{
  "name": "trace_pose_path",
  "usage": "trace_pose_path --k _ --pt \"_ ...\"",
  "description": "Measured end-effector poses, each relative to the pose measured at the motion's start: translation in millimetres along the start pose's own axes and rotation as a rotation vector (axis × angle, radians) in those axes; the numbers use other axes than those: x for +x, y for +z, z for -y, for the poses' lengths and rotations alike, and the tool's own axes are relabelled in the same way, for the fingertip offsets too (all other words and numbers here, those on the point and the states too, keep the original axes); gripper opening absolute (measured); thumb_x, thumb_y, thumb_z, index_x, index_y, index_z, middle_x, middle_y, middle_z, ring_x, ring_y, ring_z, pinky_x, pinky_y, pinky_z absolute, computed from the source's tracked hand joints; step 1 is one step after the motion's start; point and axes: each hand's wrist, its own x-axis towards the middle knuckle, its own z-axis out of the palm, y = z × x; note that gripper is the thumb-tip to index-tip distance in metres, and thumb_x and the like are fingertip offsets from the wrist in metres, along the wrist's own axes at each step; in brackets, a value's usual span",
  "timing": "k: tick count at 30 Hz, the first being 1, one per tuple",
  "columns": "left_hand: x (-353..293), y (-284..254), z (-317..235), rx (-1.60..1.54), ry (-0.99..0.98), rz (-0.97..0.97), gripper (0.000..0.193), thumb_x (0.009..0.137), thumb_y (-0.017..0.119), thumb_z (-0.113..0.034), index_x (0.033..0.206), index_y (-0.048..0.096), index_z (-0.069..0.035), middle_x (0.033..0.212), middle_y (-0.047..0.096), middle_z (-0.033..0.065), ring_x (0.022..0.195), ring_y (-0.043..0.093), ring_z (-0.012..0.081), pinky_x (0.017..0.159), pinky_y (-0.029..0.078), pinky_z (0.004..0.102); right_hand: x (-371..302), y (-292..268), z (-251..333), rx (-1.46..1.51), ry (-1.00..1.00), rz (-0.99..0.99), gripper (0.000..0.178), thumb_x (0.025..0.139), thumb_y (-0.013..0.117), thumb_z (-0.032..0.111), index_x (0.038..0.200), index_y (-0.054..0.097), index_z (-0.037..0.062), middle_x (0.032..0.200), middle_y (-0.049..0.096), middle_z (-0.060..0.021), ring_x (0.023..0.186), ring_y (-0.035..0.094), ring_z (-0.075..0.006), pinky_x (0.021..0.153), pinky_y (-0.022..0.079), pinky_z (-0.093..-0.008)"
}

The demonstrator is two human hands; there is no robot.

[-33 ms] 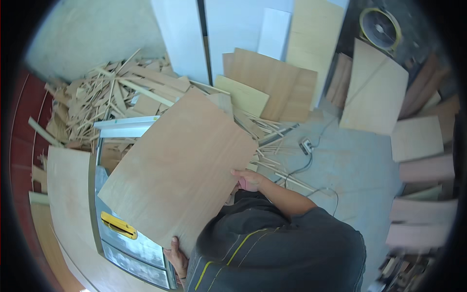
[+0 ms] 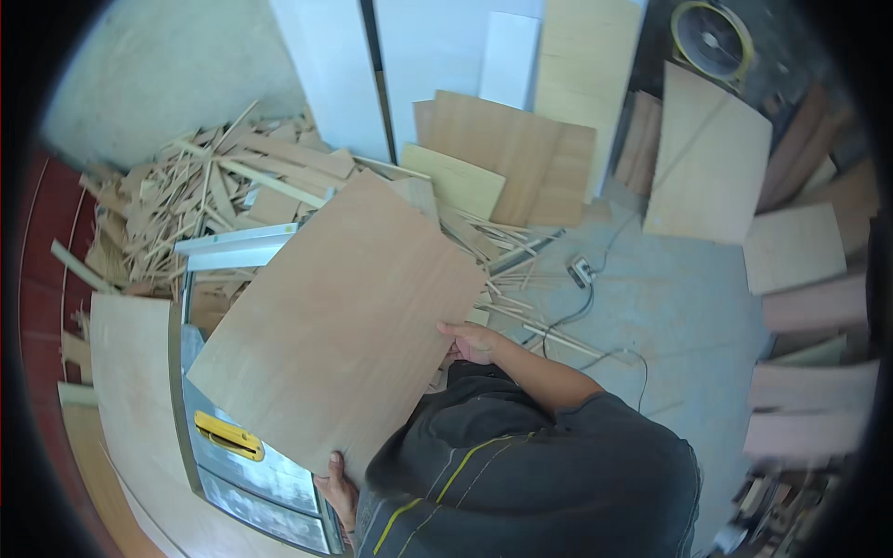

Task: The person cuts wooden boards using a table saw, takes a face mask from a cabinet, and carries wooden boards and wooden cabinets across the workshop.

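A rectangular plywood sheet (image 2: 339, 316) is held tilted in front of me, its corners pointing away and to the left. My right hand (image 2: 473, 341) grips its right edge, thumb on top and fingers underneath, mostly hidden. At the near edge my left hand (image 2: 338, 490) pinches the sheet the same way, its thumb showing above. Below the sheet lies a metal-topped saw table (image 2: 256, 507), partly covered. A yellow slotted insert (image 2: 229, 435) is set in that top, just left of the sheet. Beyond it, a silvery metal fence (image 2: 237, 246) crosses the table.
Wood offcuts (image 2: 270, 177) pile up at the back left. Boards (image 2: 502, 153) lean against white panels ahead; more panels (image 2: 712, 158) stand at the right. A power strip (image 2: 581, 271) with a cable lies on the floor. A round fan (image 2: 712, 42) stands far right.
The background has shifted slightly left and up in view. Both hands keep their hold on the plywood sheet, which stays almost in place.
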Motion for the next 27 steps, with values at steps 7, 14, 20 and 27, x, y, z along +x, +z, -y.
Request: trace_pose_path --k 7,14,20,27 --pt "-43.9 40.0 -14.2 0.070 0.218 0.299 0.050 0.101 0.074 -0.025 0.129 0.060 0.013 0.122 0.069 0.0202 0.107 0.067 0.0257 0.094 0.053 0.0381 -87.7 -91.6 -112.9 -0.951 -0.264 -0.672 0.045 0.088 0.081 0.043 0.105 0.073 0.0028 0.096 0.075 -0.0186 0.092 0.073 -0.0279 0.082 0.056 -0.0402" --pt "-48.1 61.3 3.3 0.447 0.404 0.380 0.042 0.104 0.067 -0.027 0.118 0.069 0.013 0.103 0.075 0.0187 0.090 0.071 0.0246 0.079 0.056 0.0381 -242.7 -199.6 -206.2 -0.913 -0.125 -1.114 0.045 0.091 0.075 0.041 0.112 0.075 0.0005 0.106 0.077 -0.0178 0.099 0.074 -0.0294 0.088 0.057 -0.0416" --pt "-55.8 109.0 24.5 0.750 0.544 0.470 0.038 0.100 0.068 -0.022 0.111 0.070 0.015 0.094 0.076 0.0263 0.085 0.076 0.0349 0.074 0.057 0.0435 -339.7 -285.2 -308.3 -0.502 -0.048 -1.347 0.048 0.089 0.072 0.044 0.090 0.077 -0.0030 0.093 0.076 -0.0249 0.093 0.073 -0.0399 0.084 0.055 -0.0492" --pt "-50.8 185.2 72.2 1.136 0.699 0.513 0.038 0.093 0.073 -0.028 0.087 0.070 0.009 0.075 0.069 0.0294 0.073 0.071 0.0473 0.065 0.054 0.0524 -374.0 -304.9 -328.9 -0.502 -0.130 -1.205 0.038 0.089 0.066 0.035 0.087 0.077 -0.0014 0.072 0.070 -0.0191 0.061 0.070 -0.0300 0.051 0.052 -0.0420"
